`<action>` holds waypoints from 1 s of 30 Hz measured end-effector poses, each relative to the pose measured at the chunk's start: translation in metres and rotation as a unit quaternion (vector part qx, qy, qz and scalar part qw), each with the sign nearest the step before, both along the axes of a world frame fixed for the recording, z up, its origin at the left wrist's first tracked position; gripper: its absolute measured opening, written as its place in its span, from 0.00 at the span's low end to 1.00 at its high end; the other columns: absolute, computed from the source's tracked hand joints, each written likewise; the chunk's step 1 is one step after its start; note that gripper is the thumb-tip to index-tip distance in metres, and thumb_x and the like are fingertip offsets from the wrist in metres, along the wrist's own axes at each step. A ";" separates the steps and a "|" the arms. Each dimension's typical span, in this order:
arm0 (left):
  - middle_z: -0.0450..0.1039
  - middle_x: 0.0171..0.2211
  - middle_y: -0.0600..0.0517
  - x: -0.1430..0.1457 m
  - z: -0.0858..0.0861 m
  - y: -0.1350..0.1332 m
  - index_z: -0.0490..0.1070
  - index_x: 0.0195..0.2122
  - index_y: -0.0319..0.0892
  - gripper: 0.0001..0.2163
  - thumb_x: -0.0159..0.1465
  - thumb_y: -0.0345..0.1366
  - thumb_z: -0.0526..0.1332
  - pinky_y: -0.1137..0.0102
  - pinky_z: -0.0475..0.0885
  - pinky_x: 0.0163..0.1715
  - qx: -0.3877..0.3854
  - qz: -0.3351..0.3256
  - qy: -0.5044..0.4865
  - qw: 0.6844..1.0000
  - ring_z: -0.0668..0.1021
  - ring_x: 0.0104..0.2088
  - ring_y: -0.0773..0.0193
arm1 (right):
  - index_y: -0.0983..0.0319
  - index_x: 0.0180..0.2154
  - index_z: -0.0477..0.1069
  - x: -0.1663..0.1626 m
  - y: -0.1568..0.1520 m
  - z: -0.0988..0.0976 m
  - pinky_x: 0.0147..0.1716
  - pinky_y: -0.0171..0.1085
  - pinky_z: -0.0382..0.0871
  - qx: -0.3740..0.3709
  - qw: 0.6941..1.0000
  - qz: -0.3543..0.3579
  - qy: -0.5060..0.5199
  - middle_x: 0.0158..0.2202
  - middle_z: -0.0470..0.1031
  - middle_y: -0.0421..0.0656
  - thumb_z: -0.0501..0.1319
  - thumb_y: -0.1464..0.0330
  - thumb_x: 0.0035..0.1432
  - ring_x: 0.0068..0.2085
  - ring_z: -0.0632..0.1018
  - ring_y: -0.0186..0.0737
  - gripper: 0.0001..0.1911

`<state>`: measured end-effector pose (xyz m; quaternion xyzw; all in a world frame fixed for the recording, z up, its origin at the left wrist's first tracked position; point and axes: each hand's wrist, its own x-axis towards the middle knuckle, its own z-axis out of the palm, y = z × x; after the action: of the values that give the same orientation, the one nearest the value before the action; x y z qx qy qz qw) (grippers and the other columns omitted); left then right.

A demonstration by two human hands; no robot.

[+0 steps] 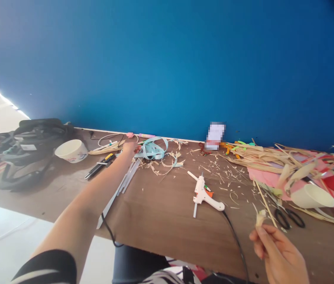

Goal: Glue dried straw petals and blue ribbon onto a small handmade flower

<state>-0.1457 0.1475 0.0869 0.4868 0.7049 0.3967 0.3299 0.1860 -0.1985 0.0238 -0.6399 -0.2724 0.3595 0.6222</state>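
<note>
My right hand (276,248) pinches a small bunched piece of pale dried husk (260,218) between thumb and fingers, above the table's front right. My left arm stretches to the back of the table, where my left hand (131,147) is beside a loose coil of light blue ribbon (155,149). Its fingers are mostly hidden, so I cannot tell whether they grip anything. Translucent glue sticks (131,176) lie below that hand. Between my hands rests a white hot glue gun (204,193) with an orange trigger and black cord.
A black bag (36,146), white paper bowl (71,151) and box cutter (99,166) lie left. Husk strips (270,159) are heaped at right, near black-handled scissors (289,218) and a white cup (311,196). Scraps litter the brown table (161,213) before a blue wall (167,71).
</note>
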 end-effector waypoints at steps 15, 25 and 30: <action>0.70 0.38 0.39 0.091 -0.054 -0.084 0.67 0.41 0.34 0.12 0.57 0.32 0.53 0.64 0.67 0.38 0.067 -0.397 0.459 0.792 0.74 0.39 0.54 | 0.62 0.31 0.66 0.001 -0.001 0.003 0.17 0.29 0.57 0.005 1.000 0.017 -0.005 0.23 0.69 0.39 0.62 0.61 0.50 0.18 0.64 0.28 0.11; 0.73 0.27 0.44 0.082 -0.037 -0.060 0.71 0.28 0.38 0.07 0.54 0.31 0.54 0.67 0.66 0.32 0.050 -0.322 0.382 0.865 0.75 0.32 0.56 | 0.62 0.29 0.65 0.006 -0.004 -0.003 0.17 0.29 0.57 -0.004 1.000 0.009 -0.013 0.22 0.69 0.39 0.61 0.60 0.50 0.18 0.63 0.27 0.12; 0.73 0.26 0.49 0.066 -0.030 -0.053 0.69 0.30 0.39 0.07 0.53 0.31 0.54 0.70 0.66 0.28 0.057 -0.287 0.260 0.920 0.74 0.27 0.62 | 0.62 0.29 0.66 0.004 0.003 -0.002 0.17 0.29 0.56 -0.007 0.999 0.022 -0.022 0.22 0.69 0.39 0.61 0.59 0.50 0.18 0.63 0.27 0.12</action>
<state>-0.0800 0.0945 0.0570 0.7726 0.5715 0.1842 0.2064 0.1904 -0.1958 0.0221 -0.6459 -0.2978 0.3608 0.6033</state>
